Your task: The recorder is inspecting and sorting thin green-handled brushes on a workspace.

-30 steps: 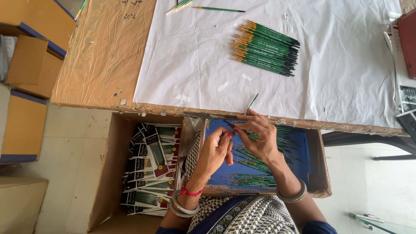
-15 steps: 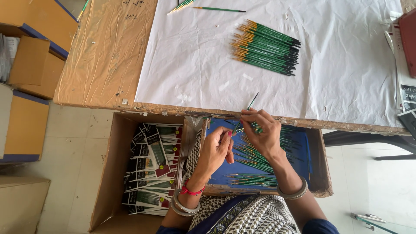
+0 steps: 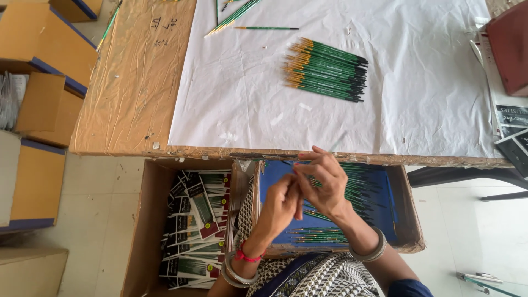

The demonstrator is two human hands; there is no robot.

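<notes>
We hold one thin brush (image 3: 336, 144) between our two hands, just over the near edge of the counter (image 3: 132, 93) and above the blue tray (image 3: 385, 190) in our lap; the right hand (image 3: 324, 184) pinches its lower end with thumb and forefinger closed tight, the other fingers (image 3: 308, 155) fanned loose; the left hand (image 3: 283, 201) comes up against it with its fingertips gathered at the same spot, though we cannot tell whether it grips the brush or only steadies it. The brush is slight and blurred, so a light pinch near the end, with the second hand as a guide, seems the sound way to keep it from slipping or bending; we judge that working low over the tray is wise, as a dropped brush would land among its fellows.

The tray holds loose green brushes (image 3: 322, 235), some in a small bundle near our waist, more lying slantwise under our hands; beside it on our left an open carton (image 3: 144, 220) is packed with flat printed packets (image 3: 195, 220) in overlapping rows. On the white sheet (image 3: 429, 88) up on the counter a pile (image 3: 325, 69) of green brushes lies with bristles all one way; a few strays (image 3: 236, 15) sit beyond; brown boxes (image 3: 38, 110) stand on the floor to the left.
</notes>
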